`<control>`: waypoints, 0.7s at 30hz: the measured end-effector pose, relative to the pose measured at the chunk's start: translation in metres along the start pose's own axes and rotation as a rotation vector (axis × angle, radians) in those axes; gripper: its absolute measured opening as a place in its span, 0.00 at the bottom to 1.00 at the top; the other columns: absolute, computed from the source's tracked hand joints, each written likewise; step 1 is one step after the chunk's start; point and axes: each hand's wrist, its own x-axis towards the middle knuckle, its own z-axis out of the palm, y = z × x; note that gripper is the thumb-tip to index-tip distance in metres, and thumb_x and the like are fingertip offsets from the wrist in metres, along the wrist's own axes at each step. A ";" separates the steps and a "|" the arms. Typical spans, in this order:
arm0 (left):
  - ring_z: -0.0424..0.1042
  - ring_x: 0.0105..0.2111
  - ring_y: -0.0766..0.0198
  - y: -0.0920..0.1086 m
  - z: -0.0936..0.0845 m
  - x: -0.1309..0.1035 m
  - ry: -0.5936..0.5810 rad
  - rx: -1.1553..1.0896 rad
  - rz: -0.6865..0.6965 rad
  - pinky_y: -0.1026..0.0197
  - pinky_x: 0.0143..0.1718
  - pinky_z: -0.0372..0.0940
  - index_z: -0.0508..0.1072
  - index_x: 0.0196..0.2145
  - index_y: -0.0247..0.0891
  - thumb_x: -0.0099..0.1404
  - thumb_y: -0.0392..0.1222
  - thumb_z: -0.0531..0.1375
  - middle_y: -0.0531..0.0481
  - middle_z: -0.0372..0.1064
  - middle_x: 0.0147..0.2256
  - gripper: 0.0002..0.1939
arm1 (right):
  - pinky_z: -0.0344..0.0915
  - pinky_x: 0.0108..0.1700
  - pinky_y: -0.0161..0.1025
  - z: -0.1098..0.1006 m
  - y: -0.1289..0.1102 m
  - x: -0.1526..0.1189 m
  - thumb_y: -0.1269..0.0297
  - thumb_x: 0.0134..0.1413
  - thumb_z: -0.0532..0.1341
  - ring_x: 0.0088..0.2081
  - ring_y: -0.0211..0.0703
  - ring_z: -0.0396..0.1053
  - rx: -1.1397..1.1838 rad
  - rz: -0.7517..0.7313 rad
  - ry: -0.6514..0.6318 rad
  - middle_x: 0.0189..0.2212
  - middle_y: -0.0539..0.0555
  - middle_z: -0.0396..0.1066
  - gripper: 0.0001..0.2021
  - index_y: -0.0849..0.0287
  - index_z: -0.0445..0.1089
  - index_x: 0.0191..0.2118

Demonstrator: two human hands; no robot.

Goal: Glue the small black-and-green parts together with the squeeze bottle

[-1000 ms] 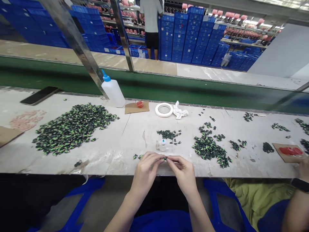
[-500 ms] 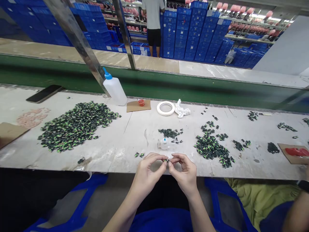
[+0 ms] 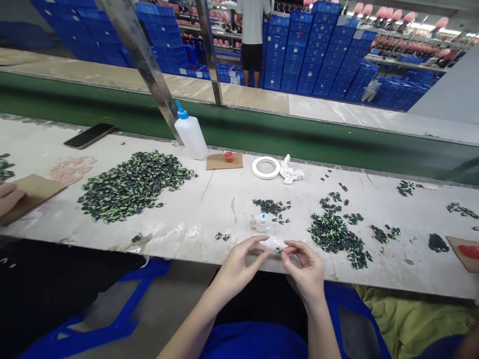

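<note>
My right hand pinches a small black-and-green piece between thumb and fingertips, just above the table's front edge. To its left, my left hand has thumb and forefinger curved and apart, with nothing visible between them. Behind my hands stands a small clear bottle with a blue tip. Beyond it lies a little heap of dark pieces. Two loose black-and-green pieces rest left of my hands. A larger pile of black-and-green pieces spreads out to the right.
A big pile of black-and-green pieces covers the left. Along the back are a white squeeze bottle, a red cup on cardboard, a tape roll, crumpled tissue and a phone. Another person's hand is at far left.
My hands have drawn apart; the small piece stays with my right hand, and my left no longer touches it. The view has shifted, and another person's hand shows at far left.
</note>
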 end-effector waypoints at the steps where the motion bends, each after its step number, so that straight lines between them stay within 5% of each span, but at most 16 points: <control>1: 0.76 0.40 0.59 -0.002 -0.006 -0.001 0.036 0.054 0.014 0.55 0.46 0.69 0.72 0.49 0.41 0.63 0.44 0.58 0.48 0.77 0.36 0.16 | 0.74 0.33 0.40 -0.008 0.003 0.003 0.65 0.44 0.67 0.26 0.41 0.73 -0.030 -0.007 0.060 0.23 0.51 0.75 0.09 0.58 0.75 0.35; 6: 0.73 0.41 0.53 -0.025 -0.047 -0.004 0.413 0.463 0.104 0.49 0.46 0.65 0.76 0.39 0.41 0.64 0.45 0.56 0.45 0.76 0.37 0.11 | 0.73 0.32 0.43 -0.050 0.016 0.023 0.58 0.40 0.68 0.24 0.43 0.71 -0.164 -0.063 0.458 0.22 0.52 0.72 0.14 0.61 0.74 0.33; 10: 0.70 0.42 0.49 -0.043 -0.060 -0.002 0.474 0.659 0.138 0.47 0.46 0.60 0.77 0.33 0.43 0.63 0.44 0.57 0.46 0.77 0.35 0.09 | 0.70 0.39 0.49 -0.064 0.016 0.037 0.52 0.50 0.62 0.30 0.48 0.72 -0.429 -0.080 0.691 0.29 0.60 0.74 0.16 0.63 0.75 0.33; 14: 0.67 0.48 0.46 -0.049 -0.059 0.005 0.350 0.716 0.163 0.43 0.50 0.52 0.77 0.35 0.47 0.64 0.37 0.56 0.47 0.78 0.36 0.10 | 0.60 0.52 0.59 -0.039 0.015 0.038 0.47 0.59 0.54 0.53 0.60 0.61 -0.709 -0.244 0.534 0.47 0.65 0.70 0.23 0.61 0.74 0.43; 18: 0.65 0.49 0.44 -0.043 -0.060 0.012 0.195 0.766 0.157 0.38 0.52 0.45 0.77 0.35 0.50 0.62 0.30 0.54 0.48 0.77 0.33 0.16 | 0.59 0.51 0.59 0.008 0.022 0.034 0.45 0.54 0.60 0.51 0.59 0.57 -0.665 -0.316 0.158 0.45 0.62 0.71 0.24 0.57 0.71 0.49; 21: 0.66 0.44 0.45 -0.038 -0.058 0.017 0.168 0.785 0.128 0.37 0.51 0.45 0.78 0.31 0.49 0.60 0.31 0.56 0.47 0.75 0.30 0.14 | 0.60 0.51 0.56 0.036 0.028 0.036 0.47 0.48 0.65 0.49 0.58 0.57 -0.630 -0.283 0.036 0.45 0.61 0.71 0.26 0.56 0.69 0.51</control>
